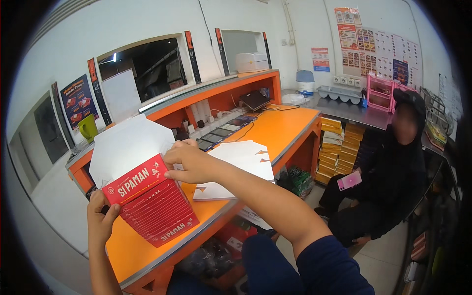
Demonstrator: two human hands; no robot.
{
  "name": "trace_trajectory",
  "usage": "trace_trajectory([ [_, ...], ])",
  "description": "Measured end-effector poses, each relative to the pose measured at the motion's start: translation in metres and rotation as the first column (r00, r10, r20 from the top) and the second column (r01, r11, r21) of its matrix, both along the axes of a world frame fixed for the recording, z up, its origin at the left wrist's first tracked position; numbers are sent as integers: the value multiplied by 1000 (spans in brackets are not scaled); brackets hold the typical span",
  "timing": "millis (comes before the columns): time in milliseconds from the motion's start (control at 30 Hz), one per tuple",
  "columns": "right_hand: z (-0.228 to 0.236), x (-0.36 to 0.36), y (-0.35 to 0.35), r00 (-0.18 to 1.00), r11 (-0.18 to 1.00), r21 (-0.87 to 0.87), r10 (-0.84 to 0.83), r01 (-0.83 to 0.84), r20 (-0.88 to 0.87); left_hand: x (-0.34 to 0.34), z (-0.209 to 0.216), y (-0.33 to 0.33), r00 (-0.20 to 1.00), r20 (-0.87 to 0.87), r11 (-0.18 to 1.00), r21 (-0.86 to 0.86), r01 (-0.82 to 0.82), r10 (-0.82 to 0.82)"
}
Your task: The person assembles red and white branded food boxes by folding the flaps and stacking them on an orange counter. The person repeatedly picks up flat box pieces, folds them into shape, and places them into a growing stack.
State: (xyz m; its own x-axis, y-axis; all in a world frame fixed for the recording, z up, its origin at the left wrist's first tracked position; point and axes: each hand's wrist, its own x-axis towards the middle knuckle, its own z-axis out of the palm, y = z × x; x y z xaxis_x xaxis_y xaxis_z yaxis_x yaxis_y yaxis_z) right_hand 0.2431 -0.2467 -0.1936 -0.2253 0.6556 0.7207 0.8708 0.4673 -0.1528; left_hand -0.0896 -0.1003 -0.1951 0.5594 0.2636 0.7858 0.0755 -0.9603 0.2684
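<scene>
A tall stack of nested red paper food boxes (157, 216) stands on the orange counter (287, 120) in front of me. At its top is a red-fronted food box (137, 183) with a large white lid flap (130, 145) standing up behind it. My left hand (102, 214) is closed on this box's near left corner, thumb on the red front. Across from it, my right hand (187, 160) pinches the right corner, fingers over the edge. Right of the stack, beneath my right forearm, lies a pile of flat white box blanks (243, 160) with cut slots.
A seated person in black (388, 167) holds a pink phone (349, 181) at the right. Yellow boxes (339, 152) are stacked under the steel table. Several phones or tablets (223, 132) line the counter's back shelf. A green mug (88, 129) stands at the left.
</scene>
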Motion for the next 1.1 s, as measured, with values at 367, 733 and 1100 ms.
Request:
trace_trajectory([
  [367,-2,3,0,994,998,-50,41,-46,-97,-21,21,-4,964,-264,995,-85,-49,25],
  [733,-25,-17,7,933,992,53,122,-110,-339,-17,-5,-9,984,-73,981,121,-154,163],
  [1100,-52,-30,76,667,951,240,309,-196,-678,40,-42,19,941,321,978,-139,157,-105],
])
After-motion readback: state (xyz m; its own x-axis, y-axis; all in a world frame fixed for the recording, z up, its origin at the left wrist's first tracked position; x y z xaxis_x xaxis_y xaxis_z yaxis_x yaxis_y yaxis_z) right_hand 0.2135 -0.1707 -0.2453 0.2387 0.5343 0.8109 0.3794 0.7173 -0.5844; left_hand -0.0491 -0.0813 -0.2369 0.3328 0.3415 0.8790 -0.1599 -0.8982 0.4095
